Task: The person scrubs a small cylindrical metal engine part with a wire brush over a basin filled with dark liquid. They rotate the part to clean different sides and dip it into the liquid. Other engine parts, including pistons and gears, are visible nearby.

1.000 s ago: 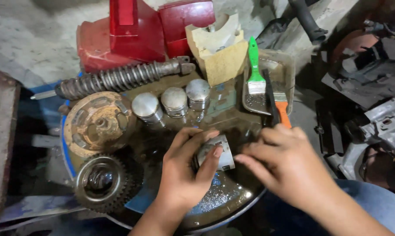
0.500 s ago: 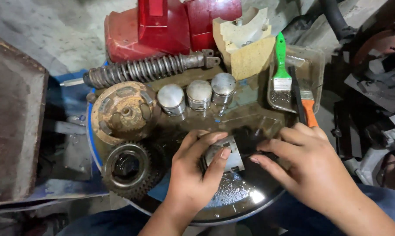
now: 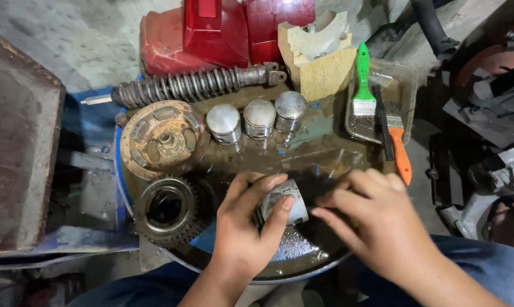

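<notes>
My left hand (image 3: 246, 224) grips a grey metal piston (image 3: 285, 202) lying on its side over the wet, oily top of a blue drum (image 3: 302, 273). My right hand (image 3: 370, 222) is just right of the piston, fingertips touching its open end; whether it holds anything is hidden. Three more shiny pistons (image 3: 257, 120) stand upright in a row behind my hands.
A rusty round clutch plate (image 3: 163, 139) and a toothed gear (image 3: 166, 209) lie at the left. A coil shock absorber (image 3: 194, 86) lies behind, with red plastic covers (image 3: 223, 34) and a tan block (image 3: 319, 54). A clear tray (image 3: 407, 85) holds green- and orange-handled brushes (image 3: 363, 85).
The view shifted, so the drum top sits more to the right than a second ago. My left hand keeps the piston; my right hand's fingers stay at its open end, shifting slightly.
</notes>
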